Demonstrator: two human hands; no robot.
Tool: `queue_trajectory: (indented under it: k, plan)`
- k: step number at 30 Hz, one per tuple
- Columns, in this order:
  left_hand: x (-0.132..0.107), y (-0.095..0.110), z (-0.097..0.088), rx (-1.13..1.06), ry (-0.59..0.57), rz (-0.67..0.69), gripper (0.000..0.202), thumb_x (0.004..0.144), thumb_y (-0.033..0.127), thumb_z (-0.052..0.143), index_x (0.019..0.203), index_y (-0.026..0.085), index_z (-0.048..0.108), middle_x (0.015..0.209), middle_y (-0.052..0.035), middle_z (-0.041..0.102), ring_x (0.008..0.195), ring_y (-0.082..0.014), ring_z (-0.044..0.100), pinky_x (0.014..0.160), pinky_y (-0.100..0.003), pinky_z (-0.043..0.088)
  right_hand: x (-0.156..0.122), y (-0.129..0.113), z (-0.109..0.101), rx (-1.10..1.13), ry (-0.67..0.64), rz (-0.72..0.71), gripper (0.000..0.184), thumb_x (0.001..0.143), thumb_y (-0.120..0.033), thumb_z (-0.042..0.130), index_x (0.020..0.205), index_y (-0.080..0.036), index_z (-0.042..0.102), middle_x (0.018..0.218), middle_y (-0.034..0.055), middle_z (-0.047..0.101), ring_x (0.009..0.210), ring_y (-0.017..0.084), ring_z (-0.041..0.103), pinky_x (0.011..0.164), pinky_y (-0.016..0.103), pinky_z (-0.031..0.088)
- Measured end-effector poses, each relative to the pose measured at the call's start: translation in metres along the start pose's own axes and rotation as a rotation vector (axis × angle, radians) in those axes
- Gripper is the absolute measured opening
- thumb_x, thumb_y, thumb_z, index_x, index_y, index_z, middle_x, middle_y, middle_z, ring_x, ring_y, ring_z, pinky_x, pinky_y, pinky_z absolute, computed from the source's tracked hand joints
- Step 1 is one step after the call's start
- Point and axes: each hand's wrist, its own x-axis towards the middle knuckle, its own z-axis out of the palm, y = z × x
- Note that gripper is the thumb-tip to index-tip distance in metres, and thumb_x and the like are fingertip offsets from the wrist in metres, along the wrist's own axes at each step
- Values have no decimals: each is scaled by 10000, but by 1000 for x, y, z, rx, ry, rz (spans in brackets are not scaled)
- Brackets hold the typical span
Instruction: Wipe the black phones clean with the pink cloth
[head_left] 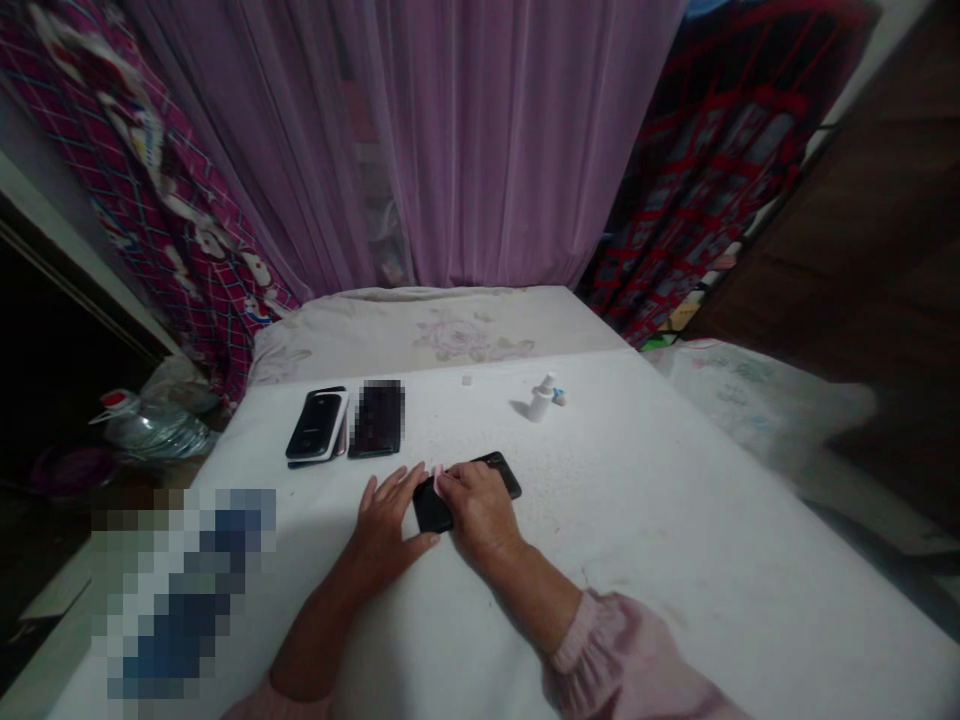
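Note:
A black phone (501, 469) lies flat on the white table (675, 520), near its middle. My left hand (390, 520) rests beside the phone's near-left end, fingers stretched out flat and thumb touching that end. My right hand (476, 505) lies on top of the phone with its fingers curled down, pinching something small and pale pink (438, 478) against the screen. Most of the phone's near half is hidden under the right hand.
Two more phones lie at the far left: a black-and-white one (318, 424) and a dark one (377, 418). A small white bottle (541, 397) stands farther back. A pale cushion (435, 325) borders the far edge; curtains hang behind. A plastic bottle (154, 425) lies at the left.

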Motion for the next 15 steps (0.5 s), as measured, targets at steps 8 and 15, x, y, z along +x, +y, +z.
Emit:
queue_trajectory:
  k: [8,15]
  plan:
    - [-2,-2,3,-51,43,11,862,738,263,644,1508,247,257,1415,-82,558,1415,-312,358,1174,-601,166,-4,65,-13,-159,96,264,232,979,-293,540,897,-240,750,856,48,679,766,181,514,634,312,252]
    - [0,3,0,-90,52,-1,877,727,237,641,1508,243,242,1404,-89,567,1400,-295,385,1174,-602,148,3,15,1,-108,44,61,243,997,-281,505,909,-227,725,819,41,661,787,182,524,667,321,270]
